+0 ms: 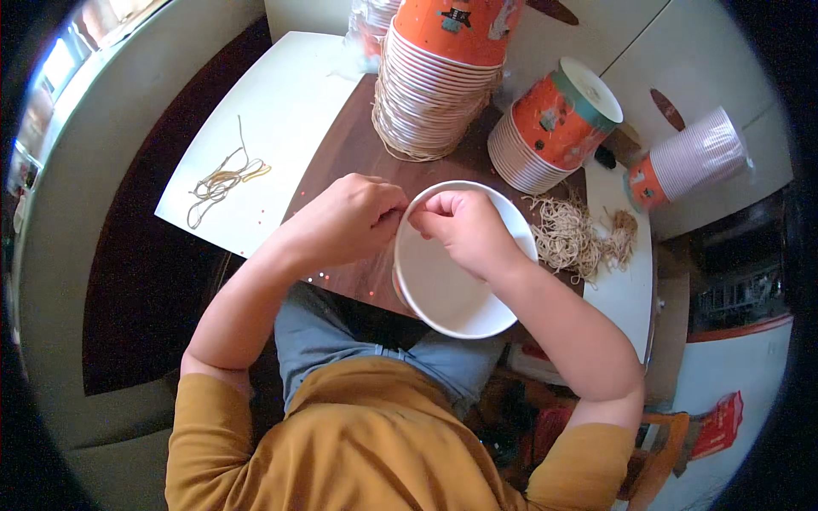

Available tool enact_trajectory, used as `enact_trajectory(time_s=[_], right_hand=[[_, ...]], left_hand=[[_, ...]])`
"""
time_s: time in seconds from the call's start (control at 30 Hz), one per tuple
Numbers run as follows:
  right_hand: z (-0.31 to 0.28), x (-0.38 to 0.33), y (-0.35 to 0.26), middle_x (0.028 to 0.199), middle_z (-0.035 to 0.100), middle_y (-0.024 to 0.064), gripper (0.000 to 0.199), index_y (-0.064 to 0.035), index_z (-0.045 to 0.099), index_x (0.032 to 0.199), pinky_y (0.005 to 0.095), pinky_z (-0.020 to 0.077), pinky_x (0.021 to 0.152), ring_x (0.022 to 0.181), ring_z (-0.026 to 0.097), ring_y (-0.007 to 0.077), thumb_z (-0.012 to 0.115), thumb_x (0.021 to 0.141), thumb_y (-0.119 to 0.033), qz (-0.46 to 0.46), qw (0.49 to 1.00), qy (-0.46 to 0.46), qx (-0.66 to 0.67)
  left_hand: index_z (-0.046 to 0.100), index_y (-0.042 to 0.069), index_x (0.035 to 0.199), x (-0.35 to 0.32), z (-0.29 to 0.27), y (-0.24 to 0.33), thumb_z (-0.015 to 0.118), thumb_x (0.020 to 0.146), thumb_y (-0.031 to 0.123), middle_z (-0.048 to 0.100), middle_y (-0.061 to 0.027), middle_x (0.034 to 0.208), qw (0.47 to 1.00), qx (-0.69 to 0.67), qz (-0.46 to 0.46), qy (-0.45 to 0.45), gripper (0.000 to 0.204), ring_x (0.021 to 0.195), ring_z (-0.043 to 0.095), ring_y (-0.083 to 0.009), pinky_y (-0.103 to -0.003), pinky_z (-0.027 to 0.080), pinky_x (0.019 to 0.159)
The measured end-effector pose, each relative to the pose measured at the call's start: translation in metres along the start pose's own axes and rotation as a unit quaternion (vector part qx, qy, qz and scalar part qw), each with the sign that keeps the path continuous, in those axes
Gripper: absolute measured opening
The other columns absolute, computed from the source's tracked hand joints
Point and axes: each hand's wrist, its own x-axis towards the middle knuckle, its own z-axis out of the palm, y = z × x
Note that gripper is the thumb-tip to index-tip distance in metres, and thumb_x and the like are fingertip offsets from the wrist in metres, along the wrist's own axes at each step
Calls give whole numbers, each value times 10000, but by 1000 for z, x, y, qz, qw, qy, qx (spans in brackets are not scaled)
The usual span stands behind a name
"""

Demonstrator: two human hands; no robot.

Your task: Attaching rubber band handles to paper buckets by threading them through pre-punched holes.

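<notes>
An overexposed window glares at upper left; soft light covers the tabletop, dim beneath; fisheye distortion curves edges toward black corners.

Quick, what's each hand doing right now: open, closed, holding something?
Left hand: closed, curled beside the tub; anything in its grip is hidden.
Right hand: closed, over the tub's opening; cannot tell what, if anything, it holds.

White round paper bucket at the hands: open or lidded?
Open. No lid covers the white round paper bucket; its white interior shows beside the right hand.
</notes>
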Motion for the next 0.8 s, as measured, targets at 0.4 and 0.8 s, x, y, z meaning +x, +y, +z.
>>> enact_trajectory(time_s=[0.4,0.8], right_hand=[[-2,-102,-27,881,576,160,436,-5,564,1092,411,528,648,788,634,343,726,764,-243,-182,885,53,-426],[1,-71,10,838,529,94,175,-62,591,850,388,508,612,719,608,285,716,735,-103,-272,863,217,-366]], left_hand=[[604,-21,793,-34,18,-4,537,775,57,591,-54,778,923,-320,-193,87,104,694,543,-106,-241,434,614],[586,-37,916,-35,29,22,478,897,-11,626,-94,976,841,-529,-86,76,113,836,589,-110,-250,487,774]])
